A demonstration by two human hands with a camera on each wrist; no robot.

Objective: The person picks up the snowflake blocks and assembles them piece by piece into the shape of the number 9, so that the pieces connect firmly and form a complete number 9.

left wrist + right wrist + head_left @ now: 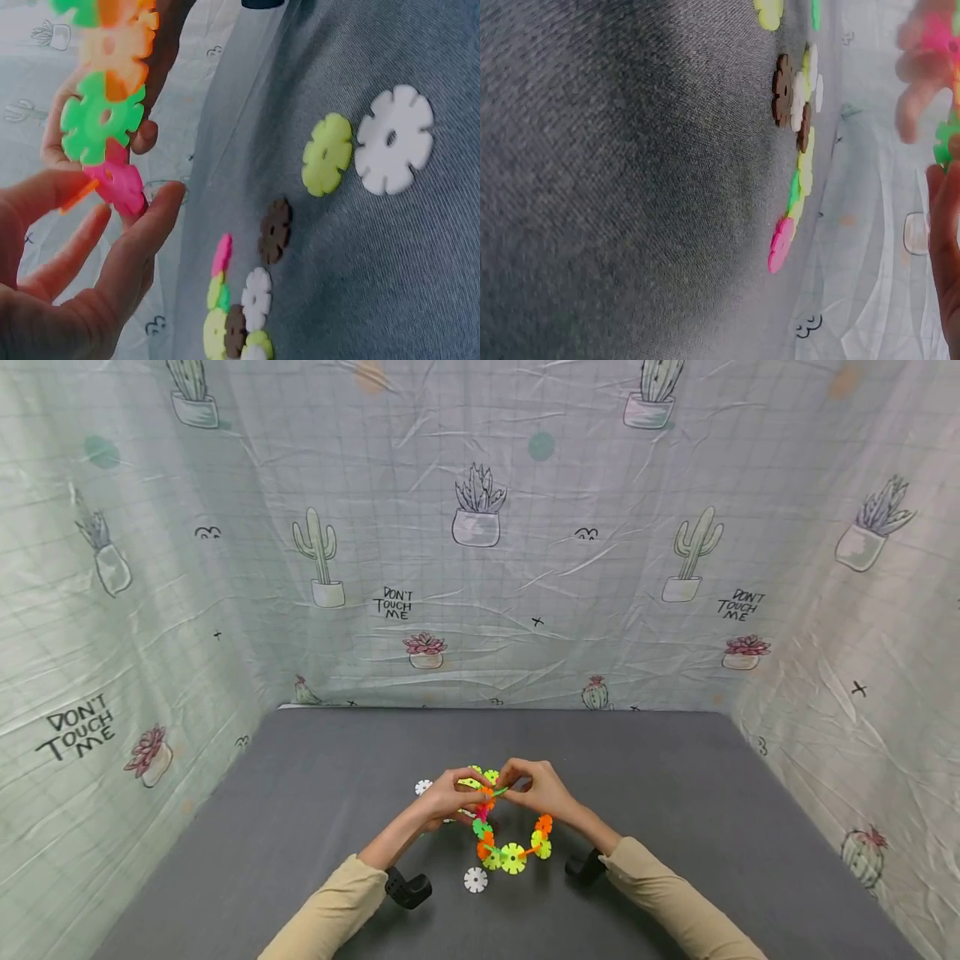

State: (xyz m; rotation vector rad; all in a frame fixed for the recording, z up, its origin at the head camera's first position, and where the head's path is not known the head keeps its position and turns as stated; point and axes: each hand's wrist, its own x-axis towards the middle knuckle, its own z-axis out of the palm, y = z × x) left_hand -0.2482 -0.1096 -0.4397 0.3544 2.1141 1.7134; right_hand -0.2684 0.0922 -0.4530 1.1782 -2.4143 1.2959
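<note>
A chain of notched, flower-shaped plastic discs (513, 858) in orange, yellow-green, green and pink hangs as a loop between both hands. My left hand (448, 799) grips the chain around an orange disc (486, 802) and the pink disc (124, 191) near it. Between thumb and fingertips, my right hand (538, 787) pinches a green disc (501, 791), seen nearly edge-on in the head view. In the right wrist view, a green disc (945, 141) shows right at the right fingertips, partly cut off by the frame. The left hand partly hides the chain's upper part.
Loose discs lie on the dark grey table (337, 752): a white one (476, 880) near the front, another white one (423, 787) left of the hands. Brown (781, 105), pink (780, 247) and several yellow-green discs lie grouped behind. A patterned curtain (480, 585) surrounds the table.
</note>
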